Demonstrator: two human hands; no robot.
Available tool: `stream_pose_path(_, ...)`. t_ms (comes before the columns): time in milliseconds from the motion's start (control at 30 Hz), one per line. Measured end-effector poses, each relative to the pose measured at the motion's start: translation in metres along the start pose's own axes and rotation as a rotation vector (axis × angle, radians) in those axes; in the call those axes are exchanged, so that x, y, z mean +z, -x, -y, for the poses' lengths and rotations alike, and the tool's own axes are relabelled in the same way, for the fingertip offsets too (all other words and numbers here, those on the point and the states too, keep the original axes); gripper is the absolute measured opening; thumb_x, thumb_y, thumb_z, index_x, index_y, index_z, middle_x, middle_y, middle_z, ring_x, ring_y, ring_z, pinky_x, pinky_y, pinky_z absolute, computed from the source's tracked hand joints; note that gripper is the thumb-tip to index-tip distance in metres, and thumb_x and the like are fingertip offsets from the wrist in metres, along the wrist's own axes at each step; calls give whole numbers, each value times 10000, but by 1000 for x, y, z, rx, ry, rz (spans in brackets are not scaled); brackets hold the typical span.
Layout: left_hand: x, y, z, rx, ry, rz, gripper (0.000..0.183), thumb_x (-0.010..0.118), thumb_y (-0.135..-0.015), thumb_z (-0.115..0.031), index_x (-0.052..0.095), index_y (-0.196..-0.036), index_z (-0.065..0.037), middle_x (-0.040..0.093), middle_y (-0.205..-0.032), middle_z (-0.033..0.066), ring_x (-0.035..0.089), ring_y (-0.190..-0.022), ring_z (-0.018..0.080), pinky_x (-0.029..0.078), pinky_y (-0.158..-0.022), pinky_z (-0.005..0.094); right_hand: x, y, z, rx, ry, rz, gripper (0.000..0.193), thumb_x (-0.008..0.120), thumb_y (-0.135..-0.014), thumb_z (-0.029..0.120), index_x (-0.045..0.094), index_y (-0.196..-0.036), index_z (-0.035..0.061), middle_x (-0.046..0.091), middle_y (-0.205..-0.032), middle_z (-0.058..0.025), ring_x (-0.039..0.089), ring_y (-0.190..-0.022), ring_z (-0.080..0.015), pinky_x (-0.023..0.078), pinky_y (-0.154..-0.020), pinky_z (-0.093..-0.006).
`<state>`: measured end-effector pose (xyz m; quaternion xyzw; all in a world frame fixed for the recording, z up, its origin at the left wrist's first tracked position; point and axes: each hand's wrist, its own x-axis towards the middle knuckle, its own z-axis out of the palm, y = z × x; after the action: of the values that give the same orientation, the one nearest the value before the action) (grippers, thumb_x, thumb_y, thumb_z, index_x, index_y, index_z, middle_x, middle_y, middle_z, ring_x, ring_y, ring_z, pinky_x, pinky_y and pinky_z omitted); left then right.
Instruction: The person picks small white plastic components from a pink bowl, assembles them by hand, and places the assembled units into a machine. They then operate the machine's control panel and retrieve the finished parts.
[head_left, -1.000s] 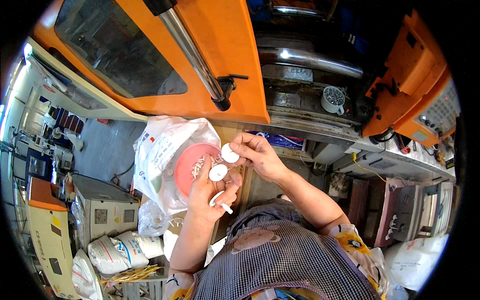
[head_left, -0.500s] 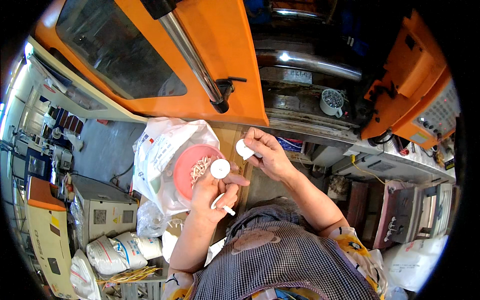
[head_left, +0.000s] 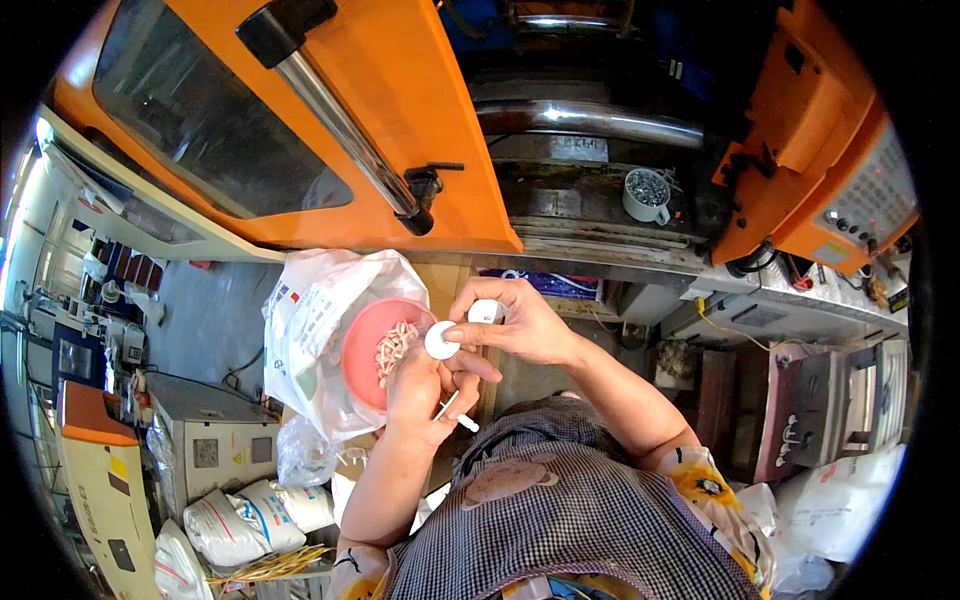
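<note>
My left hand [head_left: 432, 385] holds a small white round disc [head_left: 440, 340] at its fingertips and a thin white stick [head_left: 455, 414] lower in the palm. My right hand [head_left: 515, 322] grips another small white round piece [head_left: 484, 311], and its fingers touch the disc from the right. Both hands are above a pink bowl [head_left: 360, 355] that holds several small pale pieces [head_left: 395, 345]. The bowl rests on a white plastic bag [head_left: 310, 320].
An orange machine door [head_left: 300, 120] with a dark window and a metal bar handle [head_left: 345, 130] is above. A white cup of small metal parts [head_left: 645, 192] sits inside the machine. An orange control panel [head_left: 850, 190] is at right. White sacks [head_left: 240, 515] lie at lower left.
My right hand drew away to the right with its white piece half a second ago, then came back left, and its fingers now touch the disc in my left hand.
</note>
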<state>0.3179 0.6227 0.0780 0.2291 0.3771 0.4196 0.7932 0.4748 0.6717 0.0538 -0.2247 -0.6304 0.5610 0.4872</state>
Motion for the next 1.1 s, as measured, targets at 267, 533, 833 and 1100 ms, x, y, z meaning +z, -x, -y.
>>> stream_pose_path(267, 11, 5, 2, 312, -452, -188, 393, 291, -973, -361, 467, -926, -14, 593, -609, 162, 387, -331, 96, 285, -342, 193, 0, 3, 5, 38, 19, -98, 164, 637, -840, 171, 585, -781, 27, 508, -704, 30, 436, -646, -30, 345, -554, -204)
stream_pose_path(533, 21, 1, 10, 782, -757, -202, 118, 406, -952, -118, 442, -925, -9, 581, -643, 74, 445, -458, 50, 321, -423, 175, 2, 12, 3, 35, -138, -122, 162, 635, -843, 172, 566, -790, 35, 505, -713, 47, 418, -643, -19, 336, -542, -199)
stream_pose_path(833, 25, -3, 14, 859, -892, -178, 95, 369, -950, -75, 424, -951, 3, 596, -651, 87, 476, -504, 50, 348, -456, 182, -8, 17, 11, -70, 10, -80, 161, 638, -829, 153, 588, -807, 1, 613, -732, -8, 522, -687, -52, 436, -639, -227)
stream_pose_path(1100, 28, -5, 5, 670, -692, -80, 115, 353, -956, -96, 408, -951, 5, 580, -641, 142, 510, -452, 99, 341, -380, 174, -18, 18, 13, -19, 17, -17, 230, 524, -897, 184, 567, -791, -16, 584, -638, -43, 508, -604, -84, 429, -575, -255)
